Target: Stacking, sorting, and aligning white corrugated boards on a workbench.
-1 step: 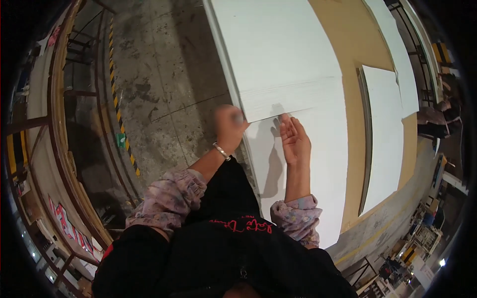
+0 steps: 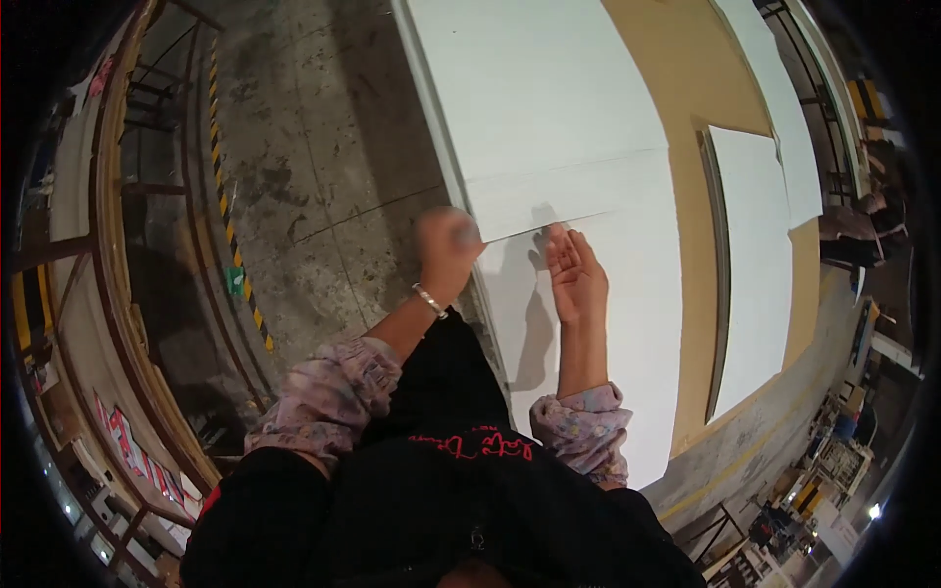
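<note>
White sheets (image 2: pixel 549 88), brown board (image 2: pixel 686 98), stained concrete floor (image 2: pixel 323 127), black-and-yellow floor tape (image 2: pixel 222 196)

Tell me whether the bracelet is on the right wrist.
No, the bracelet circles the left wrist, while the right wrist is bare.

Free room above white sheet (image 2: pixel 539 88), raised stack (image 2: pixel 755 274) rightward

There's red script lettering (image 2: pixel 490 447) across the person's black top (image 2: pixel 412 519), at the lower middle of the frame, with a smaller red line just beside it. Over at the left, a small green sign (image 2: pixel 234 281) with a white mark sits by the yellow-and-black tape (image 2: pixel 223 201); at lower left, a red-and-white panel (image 2: pixel 140 454) is too skewed for me to read.
</note>
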`<action>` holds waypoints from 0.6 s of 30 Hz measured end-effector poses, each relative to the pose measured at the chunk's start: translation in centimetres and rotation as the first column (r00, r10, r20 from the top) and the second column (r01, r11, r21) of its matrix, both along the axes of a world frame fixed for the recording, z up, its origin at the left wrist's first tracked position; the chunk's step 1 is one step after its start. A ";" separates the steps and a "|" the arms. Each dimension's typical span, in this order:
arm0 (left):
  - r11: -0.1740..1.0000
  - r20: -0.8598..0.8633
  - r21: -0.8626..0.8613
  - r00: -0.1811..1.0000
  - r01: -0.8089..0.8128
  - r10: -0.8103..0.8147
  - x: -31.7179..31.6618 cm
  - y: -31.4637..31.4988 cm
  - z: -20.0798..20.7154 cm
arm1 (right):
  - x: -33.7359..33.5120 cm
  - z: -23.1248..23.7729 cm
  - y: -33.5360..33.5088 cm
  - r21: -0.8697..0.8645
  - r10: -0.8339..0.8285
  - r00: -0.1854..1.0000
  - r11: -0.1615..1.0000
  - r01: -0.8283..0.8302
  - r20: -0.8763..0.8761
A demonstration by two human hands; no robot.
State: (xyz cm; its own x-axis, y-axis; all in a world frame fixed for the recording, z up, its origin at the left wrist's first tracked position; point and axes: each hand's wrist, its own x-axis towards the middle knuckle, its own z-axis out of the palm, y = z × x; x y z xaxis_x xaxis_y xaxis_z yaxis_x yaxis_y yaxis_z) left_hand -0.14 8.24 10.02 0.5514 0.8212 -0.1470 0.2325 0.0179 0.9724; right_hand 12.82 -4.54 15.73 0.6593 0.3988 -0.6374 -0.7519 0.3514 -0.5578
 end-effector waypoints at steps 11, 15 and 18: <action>0.991 -0.079 -0.100 0.994 -0.089 0.081 -0.3 0.1 -0.3 | 2.4 -0.1 0.7 -0.560 0.451 0.804 0.808 -0.183 0.388; 0.984 -0.053 -0.130 0.992 -0.123 0.117 -0.2 0.1 -0.8 | 5.0 -0.5 0.4 -0.475 0.271 0.905 0.875 -0.091 0.327; 0.988 -0.103 -0.095 0.989 -0.118 0.109 -0.4 0.2 -1.1 | 5.4 -1.0 0.8 -0.535 0.239 0.923 0.844 -0.044 0.302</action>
State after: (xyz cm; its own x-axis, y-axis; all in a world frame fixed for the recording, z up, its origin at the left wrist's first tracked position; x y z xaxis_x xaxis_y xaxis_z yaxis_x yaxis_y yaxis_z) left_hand -0.55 8.42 8.97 0.4344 0.8560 -0.2802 0.3166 0.1461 0.9372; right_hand 18.25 -3.75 14.76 0.8349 0.1878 -0.5173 -0.4957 -0.1517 -0.8551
